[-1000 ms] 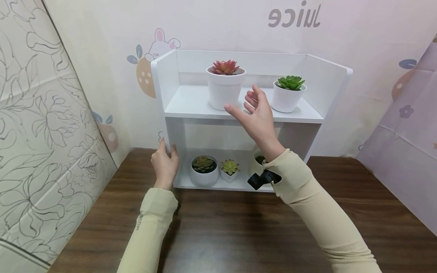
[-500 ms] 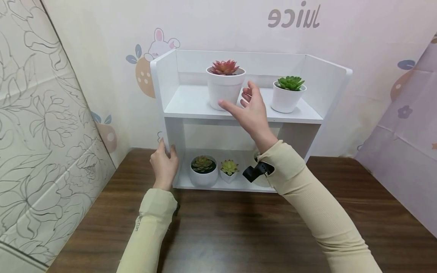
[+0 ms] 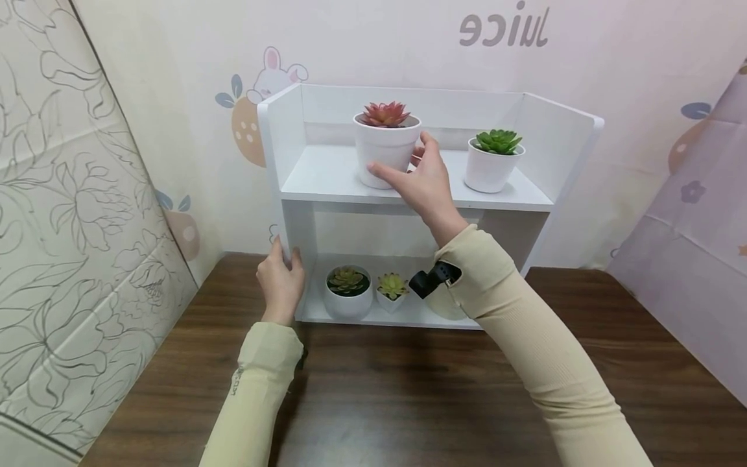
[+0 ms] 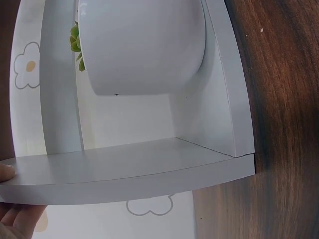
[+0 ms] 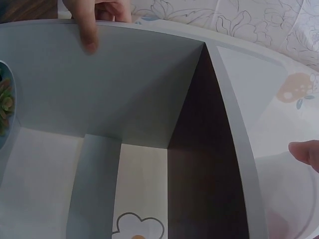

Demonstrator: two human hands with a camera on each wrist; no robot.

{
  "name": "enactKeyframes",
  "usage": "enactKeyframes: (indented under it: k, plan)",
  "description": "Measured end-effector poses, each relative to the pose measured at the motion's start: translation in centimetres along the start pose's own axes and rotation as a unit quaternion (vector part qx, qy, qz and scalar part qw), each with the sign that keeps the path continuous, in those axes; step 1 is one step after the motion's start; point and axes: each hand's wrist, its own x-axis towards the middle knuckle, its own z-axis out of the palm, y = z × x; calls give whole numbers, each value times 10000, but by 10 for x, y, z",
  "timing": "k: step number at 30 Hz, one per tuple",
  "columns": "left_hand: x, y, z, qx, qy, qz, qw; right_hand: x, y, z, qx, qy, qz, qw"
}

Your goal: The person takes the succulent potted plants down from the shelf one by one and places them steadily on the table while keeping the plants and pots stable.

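Observation:
In the head view my left hand [image 3: 281, 283] grips the left side panel of a white two-tier shelf [image 3: 327, 196], with thumb and fingers on opposite faces. My right hand [image 3: 428, 187] is around the right side of a white flowerpot [image 3: 379, 148] holding a red succulent [image 3: 386, 115]. Its thumb lies across the pot's front, while the other fingers reach behind the right side, partly hidden. That pot stands upright on the upper tier. The right wrist view shows the right thumb [image 5: 305, 153] at the pot and the left hand [image 5: 92, 19] on the panel.
A smaller pot with a green succulent [image 3: 495, 162] stands right on the upper tier. Below are a round pot [image 3: 349, 301], a small pot [image 3: 391, 301] and one partly hidden by the right wrist. The shelf stands on a brown wooden table [image 3: 373, 395] against a wall.
My right hand has moved left and slightly up, from the gap beside the red succulent's pot to around its side. The left hand stays on the side panel; the pots have not moved.

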Motion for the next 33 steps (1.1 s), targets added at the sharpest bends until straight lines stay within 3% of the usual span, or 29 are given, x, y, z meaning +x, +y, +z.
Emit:
enactKeyframes:
  k: [33]
  plan:
    - [-1,1,0,-39,-53,3,10000,13,-3,6,-182,-2,77,9998]
